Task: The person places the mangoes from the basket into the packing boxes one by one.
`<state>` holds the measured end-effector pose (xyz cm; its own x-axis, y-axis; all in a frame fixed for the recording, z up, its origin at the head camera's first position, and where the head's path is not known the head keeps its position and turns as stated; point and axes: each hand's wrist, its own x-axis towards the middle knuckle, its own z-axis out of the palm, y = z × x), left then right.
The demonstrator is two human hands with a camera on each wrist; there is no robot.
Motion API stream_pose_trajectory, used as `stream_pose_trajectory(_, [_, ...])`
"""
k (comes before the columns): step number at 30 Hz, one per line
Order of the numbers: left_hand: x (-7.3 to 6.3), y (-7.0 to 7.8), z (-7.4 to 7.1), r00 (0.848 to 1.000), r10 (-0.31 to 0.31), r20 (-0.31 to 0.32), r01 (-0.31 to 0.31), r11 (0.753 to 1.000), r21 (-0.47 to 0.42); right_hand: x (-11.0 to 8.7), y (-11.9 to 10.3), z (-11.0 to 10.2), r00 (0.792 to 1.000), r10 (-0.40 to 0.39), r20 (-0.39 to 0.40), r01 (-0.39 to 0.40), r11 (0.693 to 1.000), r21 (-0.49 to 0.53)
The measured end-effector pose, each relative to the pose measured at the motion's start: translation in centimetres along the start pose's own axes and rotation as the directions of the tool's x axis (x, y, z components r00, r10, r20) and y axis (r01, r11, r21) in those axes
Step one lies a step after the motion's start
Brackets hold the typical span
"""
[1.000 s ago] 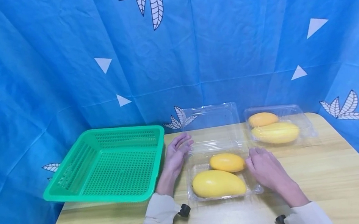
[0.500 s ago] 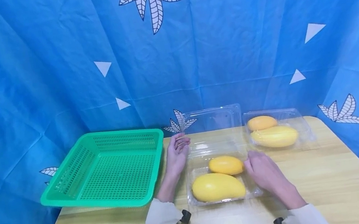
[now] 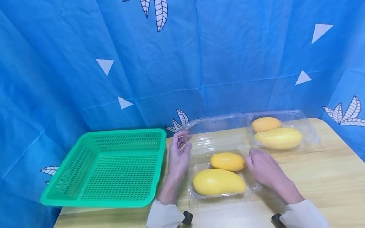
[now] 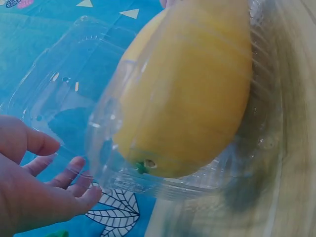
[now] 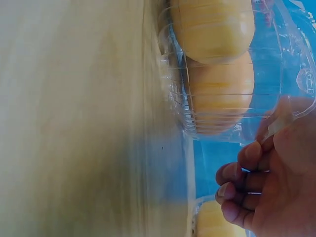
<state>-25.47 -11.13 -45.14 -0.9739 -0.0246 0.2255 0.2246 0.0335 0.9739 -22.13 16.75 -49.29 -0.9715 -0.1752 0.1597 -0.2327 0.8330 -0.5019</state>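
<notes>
A clear plastic clamshell container [image 3: 229,197] holds two yellow mangoes: a big one [image 3: 218,182] in front and a smaller, more orange one [image 3: 227,161] behind. Its lid [image 3: 218,136] stands raised at the back. My left hand [image 3: 178,155] is beside the lid's left edge; in the left wrist view its loosely bent fingers [image 4: 74,170] come right up to the plastic. At the opposite side, my right hand [image 3: 266,167] pinches the container's right rim between thumb and forefinger. The right wrist view shows its other fingers [image 5: 232,192] curled.
To the left a green slotted basket [image 3: 122,206] stands on the wooden table [image 3: 339,185]. A second clear container [image 3: 310,129] with two yellow mangoes lies behind my right hand. A blue patterned curtain [image 3: 242,43] hangs behind the table.
The container with its mangoes has slid slightly away from me. The lid's far edge now shows lower and overlaps the second container's left edge. Both hands stay at the sides.
</notes>
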Motion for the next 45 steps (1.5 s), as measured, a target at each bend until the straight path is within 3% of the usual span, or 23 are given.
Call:
stream_pose_trajectory(6, [0.2,0.9,-0.4,0.998,0.063,0.003,-0.063,0.989,0.134,1.3,-0.1,0.1,1.000,-0.018,-0.022,0.018,1.000,0.000])
stream_pose_trajectory(11, [0.1,1.6,-0.6,0.993,0.107,0.043,-0.114,0.968,0.224,2.0,-0.2,0.0,1.000,-0.009,-0.018,0.008,1.000,-0.004])
stream_pose_trajectory(14, [-0.3,2.0,-0.9,0.991,0.107,0.076,-0.126,0.940,0.316,2.4,-0.3,0.1,1.000,0.003,0.002,-0.003,1.000,0.016])
stream_pose_trajectory(18, [-1.0,2.2,-1.5,0.984,0.106,0.140,-0.158,0.885,0.439,3.0,-0.4,0.2,1.000,0.005,0.011,-0.005,0.999,0.037])
stream_pose_trajectory(25, [-1.7,1.7,-2.5,0.949,0.113,0.294,-0.249,0.840,0.482,3.7,0.1,0.5,0.999,-0.048,-0.011,0.048,0.999,-0.022])
stream_pose_trajectory(30, [-2.4,1.7,-3.0,0.919,0.041,0.393,-0.267,0.798,0.540,4.0,0.3,0.6,0.991,-0.133,-0.030,0.132,0.990,-0.049])
stream_pose_trajectory(35, [-2.9,2.2,-3.0,0.913,-0.019,0.407,-0.264,0.734,0.626,4.6,0.4,1.0,0.988,-0.152,-0.032,0.152,0.988,-0.009])
stream_pose_trajectory(38, [-3.2,2.6,-2.8,0.908,-0.022,0.419,-0.301,0.662,0.687,4.9,0.3,1.1,0.991,-0.133,-0.012,0.133,0.991,0.026])
stream_pose_trajectory(42, [-3.6,3.2,-2.1,0.883,0.005,0.469,-0.385,0.578,0.720,4.9,0.3,1.1,0.993,-0.115,-0.006,0.115,0.991,0.071])
stream_pose_trajectory(45, [-3.9,3.2,-1.6,0.866,0.013,0.500,-0.423,0.552,0.718,4.7,0.6,1.3,0.994,-0.109,-0.014,0.110,0.987,0.120])
